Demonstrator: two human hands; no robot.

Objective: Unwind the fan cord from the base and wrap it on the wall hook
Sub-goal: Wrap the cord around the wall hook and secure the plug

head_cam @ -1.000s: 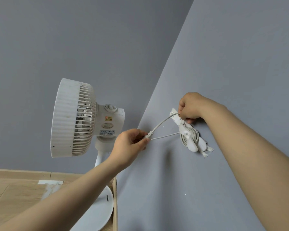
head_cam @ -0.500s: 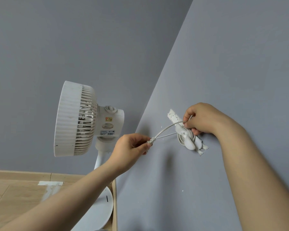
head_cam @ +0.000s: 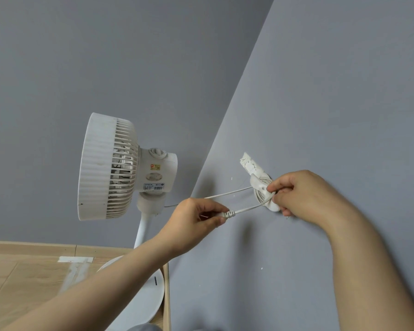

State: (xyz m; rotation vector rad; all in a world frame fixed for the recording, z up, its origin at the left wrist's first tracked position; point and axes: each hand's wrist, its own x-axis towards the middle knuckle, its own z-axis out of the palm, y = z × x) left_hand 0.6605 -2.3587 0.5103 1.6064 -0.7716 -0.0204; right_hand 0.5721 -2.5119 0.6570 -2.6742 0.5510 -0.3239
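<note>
— Cord (head_cam: 245,208): where is it?

— Mostly coiled on the wall hook (head_cam: 261,187), with a short loop running out to the plug end (head_cam: 227,214).

— Who holds what?

— The left hand (head_cam: 196,218) has its fingers (head_cam: 219,220) pinching the plug end, likely to keep the tail taut. The right hand (head_cam: 304,194) pinches the cord at the hook, probably to stop the coils slipping off.

— And the fan (head_cam: 120,168)?

— Standing upright on the floor (head_cam: 22,278) in the corner, near the hook.

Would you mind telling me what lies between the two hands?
In the head view, two runs of white cord span bare grey wall from the left hand to the right hand at the hook.
</note>
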